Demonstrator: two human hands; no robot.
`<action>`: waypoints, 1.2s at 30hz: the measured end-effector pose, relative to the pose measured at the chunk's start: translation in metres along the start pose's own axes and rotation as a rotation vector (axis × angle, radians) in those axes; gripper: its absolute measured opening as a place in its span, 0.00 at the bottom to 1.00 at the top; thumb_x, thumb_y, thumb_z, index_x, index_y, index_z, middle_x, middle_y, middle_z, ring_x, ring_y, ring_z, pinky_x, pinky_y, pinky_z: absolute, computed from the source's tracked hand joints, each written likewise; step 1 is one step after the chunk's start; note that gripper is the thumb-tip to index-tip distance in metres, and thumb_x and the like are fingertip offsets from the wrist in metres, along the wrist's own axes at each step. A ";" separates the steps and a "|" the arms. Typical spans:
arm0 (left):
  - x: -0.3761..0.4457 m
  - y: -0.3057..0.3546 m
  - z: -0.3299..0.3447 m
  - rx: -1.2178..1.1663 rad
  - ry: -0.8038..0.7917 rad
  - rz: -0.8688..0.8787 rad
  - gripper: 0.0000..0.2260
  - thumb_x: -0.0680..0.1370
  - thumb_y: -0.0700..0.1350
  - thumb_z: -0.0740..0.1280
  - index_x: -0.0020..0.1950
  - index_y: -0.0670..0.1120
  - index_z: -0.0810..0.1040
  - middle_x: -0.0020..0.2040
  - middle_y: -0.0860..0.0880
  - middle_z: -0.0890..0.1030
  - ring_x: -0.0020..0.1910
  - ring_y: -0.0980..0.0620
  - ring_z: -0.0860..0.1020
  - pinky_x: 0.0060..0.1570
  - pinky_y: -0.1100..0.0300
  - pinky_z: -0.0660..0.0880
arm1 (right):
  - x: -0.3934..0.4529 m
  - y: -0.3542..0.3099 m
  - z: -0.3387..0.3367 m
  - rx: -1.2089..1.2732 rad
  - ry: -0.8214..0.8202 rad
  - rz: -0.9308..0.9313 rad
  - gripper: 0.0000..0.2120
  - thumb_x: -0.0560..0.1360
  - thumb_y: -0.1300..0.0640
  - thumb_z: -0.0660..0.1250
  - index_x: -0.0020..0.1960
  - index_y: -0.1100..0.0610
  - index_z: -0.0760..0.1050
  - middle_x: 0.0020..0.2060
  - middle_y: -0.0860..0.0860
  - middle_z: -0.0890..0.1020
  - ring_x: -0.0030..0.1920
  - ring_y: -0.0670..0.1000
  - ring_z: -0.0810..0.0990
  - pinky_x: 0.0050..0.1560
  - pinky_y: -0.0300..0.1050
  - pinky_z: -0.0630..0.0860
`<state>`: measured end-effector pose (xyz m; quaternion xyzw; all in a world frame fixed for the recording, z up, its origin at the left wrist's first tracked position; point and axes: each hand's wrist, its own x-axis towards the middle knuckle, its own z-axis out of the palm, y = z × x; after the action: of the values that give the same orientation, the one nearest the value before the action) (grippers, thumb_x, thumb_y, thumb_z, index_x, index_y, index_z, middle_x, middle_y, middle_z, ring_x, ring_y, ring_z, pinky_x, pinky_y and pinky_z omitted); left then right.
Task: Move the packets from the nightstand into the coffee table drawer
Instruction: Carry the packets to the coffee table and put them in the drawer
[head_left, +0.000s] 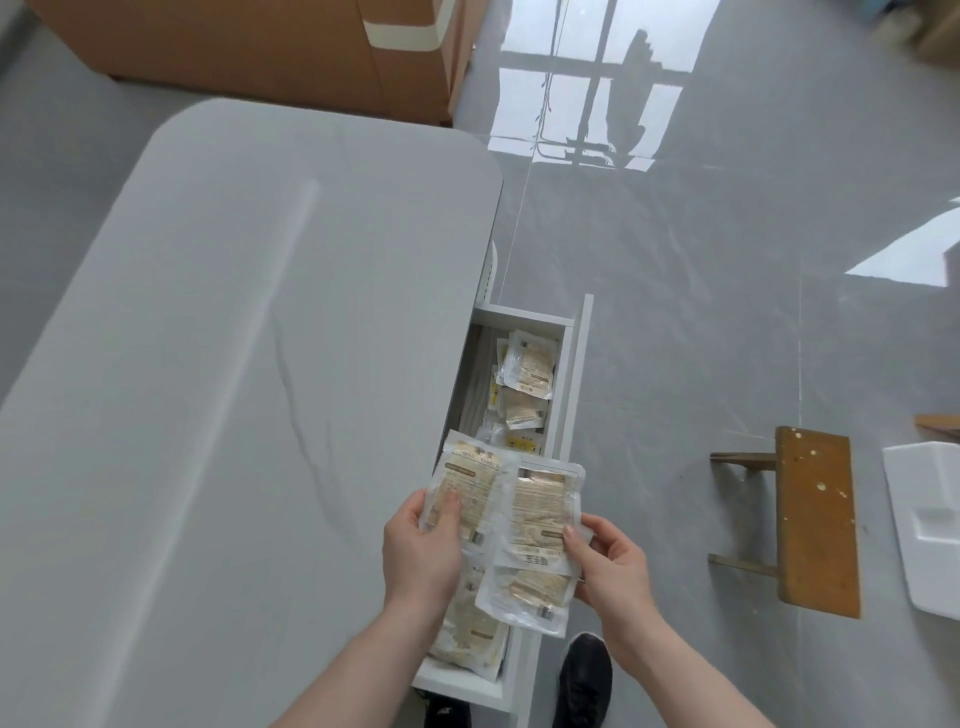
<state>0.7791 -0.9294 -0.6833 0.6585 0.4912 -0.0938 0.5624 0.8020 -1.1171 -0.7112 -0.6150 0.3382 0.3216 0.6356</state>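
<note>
i hold the packets (509, 514) fanned over the open drawer (571, 364) so they drop inside. left hand (421, 545) and right hand (613, 566) fingers pinch the edges. more packets lie in the drawer beside the bench (234, 338).

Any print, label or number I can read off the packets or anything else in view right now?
Packets in the left hand and right hand: printed text and dark barcode-like blocks, too blurred to read.
Packets in the drawer: labels too small to read.
Nothing else bears readable text.
</note>
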 end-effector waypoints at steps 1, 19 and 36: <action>0.011 0.001 0.005 0.024 0.016 -0.010 0.16 0.79 0.57 0.67 0.57 0.48 0.83 0.53 0.52 0.87 0.54 0.50 0.84 0.59 0.46 0.81 | 0.005 0.000 -0.007 -0.013 0.034 -0.006 0.06 0.81 0.61 0.68 0.56 0.58 0.82 0.47 0.54 0.89 0.47 0.56 0.89 0.51 0.60 0.85; 0.071 0.041 0.076 0.347 -0.407 0.007 0.22 0.79 0.60 0.68 0.68 0.50 0.76 0.61 0.54 0.81 0.58 0.53 0.80 0.63 0.51 0.78 | 0.039 -0.009 -0.042 -0.082 0.091 -0.052 0.07 0.82 0.59 0.68 0.58 0.56 0.81 0.46 0.51 0.89 0.46 0.54 0.89 0.53 0.60 0.84; 0.075 -0.034 0.029 0.375 -0.101 0.066 0.03 0.81 0.45 0.70 0.53 0.48 0.77 0.49 0.53 0.83 0.52 0.51 0.82 0.47 0.61 0.75 | 0.000 0.040 -0.029 -0.343 0.075 0.030 0.05 0.76 0.58 0.76 0.51 0.51 0.83 0.44 0.49 0.88 0.41 0.48 0.88 0.42 0.47 0.84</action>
<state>0.8031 -0.9169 -0.7659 0.7621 0.4142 -0.1980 0.4566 0.7682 -1.1445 -0.7346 -0.7206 0.3110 0.3610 0.5037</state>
